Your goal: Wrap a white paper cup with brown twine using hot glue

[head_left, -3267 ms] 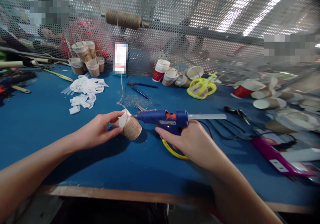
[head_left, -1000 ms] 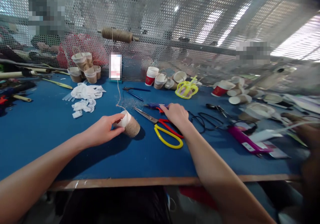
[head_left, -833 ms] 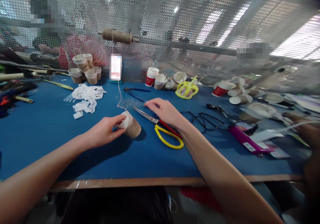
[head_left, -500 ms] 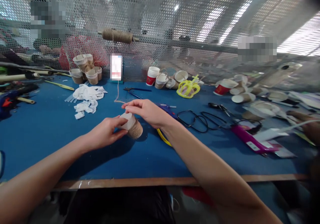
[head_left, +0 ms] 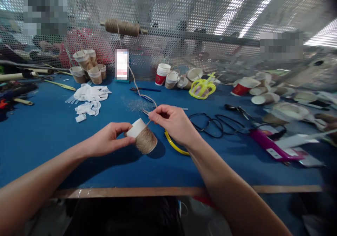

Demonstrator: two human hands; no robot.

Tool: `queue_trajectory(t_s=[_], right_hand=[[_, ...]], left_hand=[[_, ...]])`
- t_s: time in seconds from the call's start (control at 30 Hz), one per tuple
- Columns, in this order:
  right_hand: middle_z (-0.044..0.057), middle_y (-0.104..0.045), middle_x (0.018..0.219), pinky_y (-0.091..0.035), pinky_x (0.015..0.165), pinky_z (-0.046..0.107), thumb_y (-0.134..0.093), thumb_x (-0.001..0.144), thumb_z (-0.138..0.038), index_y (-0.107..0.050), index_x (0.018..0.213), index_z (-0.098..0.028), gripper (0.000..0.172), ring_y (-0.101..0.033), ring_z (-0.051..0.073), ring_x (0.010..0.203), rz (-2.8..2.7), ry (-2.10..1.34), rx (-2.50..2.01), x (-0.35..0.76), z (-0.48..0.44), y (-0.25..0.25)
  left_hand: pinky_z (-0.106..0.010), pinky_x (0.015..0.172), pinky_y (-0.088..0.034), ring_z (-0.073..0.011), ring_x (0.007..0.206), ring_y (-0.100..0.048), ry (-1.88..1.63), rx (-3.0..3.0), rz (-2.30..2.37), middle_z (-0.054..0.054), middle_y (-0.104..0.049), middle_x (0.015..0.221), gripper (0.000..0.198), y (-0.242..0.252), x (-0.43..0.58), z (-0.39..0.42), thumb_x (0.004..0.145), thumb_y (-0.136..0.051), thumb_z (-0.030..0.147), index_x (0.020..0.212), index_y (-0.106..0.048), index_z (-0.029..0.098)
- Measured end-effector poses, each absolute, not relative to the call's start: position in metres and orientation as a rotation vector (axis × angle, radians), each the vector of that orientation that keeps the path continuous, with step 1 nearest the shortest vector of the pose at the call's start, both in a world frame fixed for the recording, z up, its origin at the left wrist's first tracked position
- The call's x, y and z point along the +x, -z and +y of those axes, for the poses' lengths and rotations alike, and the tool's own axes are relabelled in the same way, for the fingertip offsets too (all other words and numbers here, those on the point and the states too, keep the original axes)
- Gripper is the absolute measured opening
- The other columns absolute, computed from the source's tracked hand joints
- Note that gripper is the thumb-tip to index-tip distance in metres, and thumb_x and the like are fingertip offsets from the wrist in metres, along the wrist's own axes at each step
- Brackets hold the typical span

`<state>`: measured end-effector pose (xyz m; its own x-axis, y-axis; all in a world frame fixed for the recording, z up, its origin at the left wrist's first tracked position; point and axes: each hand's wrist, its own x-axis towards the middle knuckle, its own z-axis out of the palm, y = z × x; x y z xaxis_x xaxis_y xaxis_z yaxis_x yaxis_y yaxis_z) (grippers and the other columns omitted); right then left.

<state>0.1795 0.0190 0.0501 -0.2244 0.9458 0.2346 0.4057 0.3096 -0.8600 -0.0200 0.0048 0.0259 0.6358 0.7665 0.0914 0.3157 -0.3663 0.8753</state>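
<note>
My left hand (head_left: 118, 137) grips the white upper part of a paper cup (head_left: 146, 139), fingers on one side and thumb on the other. Brown twine covers the cup's other end in close turns, and the cup lies tilted above the table. With finger and thumb, my right hand (head_left: 171, 122) pinches the twine (head_left: 134, 79) just beyond the cup. From there the strand runs slackly up to a twine spool (head_left: 122, 27) on a rod against the mesh. Pliers (head_left: 146, 112) with a yellow handle (head_left: 175, 146) lie partly hidden under my right hand.
Twine-wrapped cups (head_left: 94, 74) are stacked at the back left, beside white cloth strips (head_left: 91, 93). Red paper cups (head_left: 161, 76) and a yellow pipe-cleaner basket (head_left: 201, 88) stand at the back. A purple glue gun (head_left: 272, 145) and black cable (head_left: 221, 125) lie on the right.
My right hand has drawn the twine away from the cup, to the right. The cup has turned, showing more of its wrapped side. The view has shifted slightly.
</note>
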Motion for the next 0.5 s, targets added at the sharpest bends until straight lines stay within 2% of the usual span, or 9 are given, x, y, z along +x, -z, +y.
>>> queue_trajectory(t_s=[0.27,0.5], right_hand=[[-0.002,-0.051,0.060,-0.037,0.053,0.023,-0.057,0.074,-0.036,-0.054,0.065,-0.015,0.023,-0.043,0.008,0.055,-1.815,-0.864,-1.216,0.1822,0.0186,-0.0430],[-0.002,-0.053,0.064,-0.038,0.055,0.023,-0.056,0.075,-0.036,-0.053,0.067,-0.015,0.023,-0.045,0.009,0.058,-1.809,-0.907,-1.212,0.1793,0.0152,-0.0420]], left_hand=[[-0.021,0.066,-0.042,-0.0123,0.072,-0.052,-0.649,1.956,0.831,-0.001,-0.060,0.081,0.016,-0.0279,-0.0218,0.0011,0.081,-0.050,0.026,0.087,-0.059,0.014],[-0.024,0.077,-0.043,-0.0139,0.081,-0.054,-0.653,1.967,0.795,-0.003,-0.062,0.089,0.016,-0.0311,-0.0226,-0.0013,0.082,-0.051,0.024,0.092,-0.060,0.015]])
